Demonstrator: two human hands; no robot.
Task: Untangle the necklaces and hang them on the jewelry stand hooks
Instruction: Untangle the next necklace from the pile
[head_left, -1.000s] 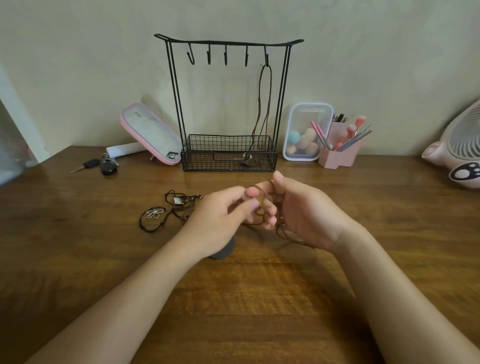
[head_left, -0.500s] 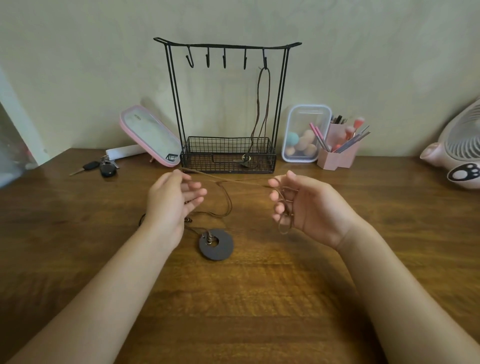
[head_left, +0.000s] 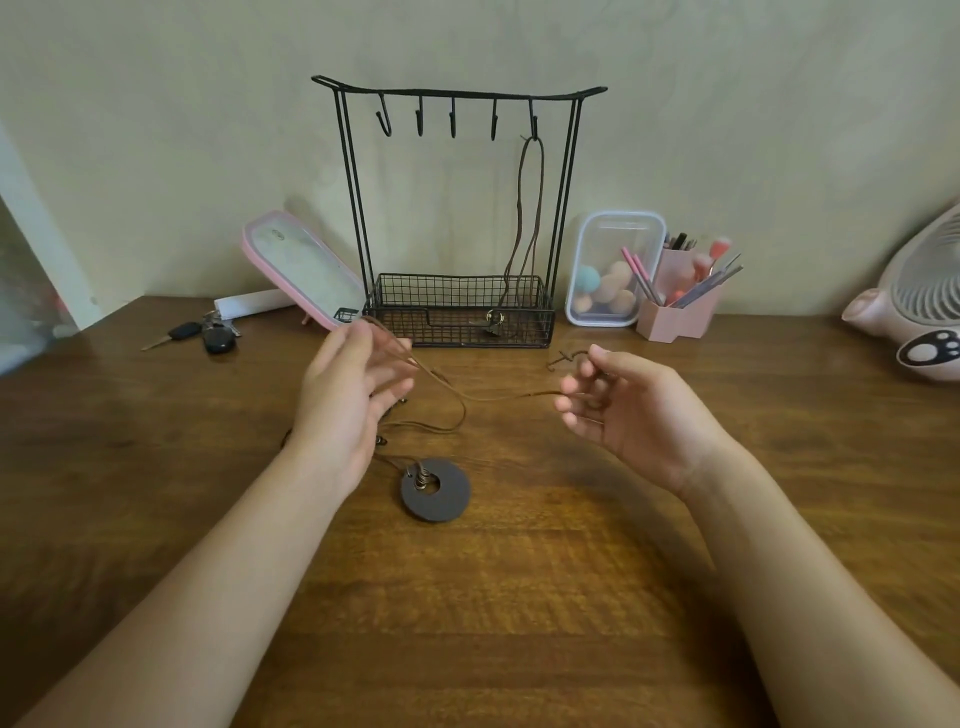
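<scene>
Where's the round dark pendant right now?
The round pendant lies flat on the table, centre of the head view, beside the left hand's wrist, in front of the stand.

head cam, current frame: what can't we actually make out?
- Head view: rest of the necklace tangle, hidden behind the left hand.
- Left grip on the brown cord: fingers motion-blurred.
- Pendant in the jewelry stand basket: too small, behind wire mesh.
- Pink fan: cut off by right edge.
</scene>
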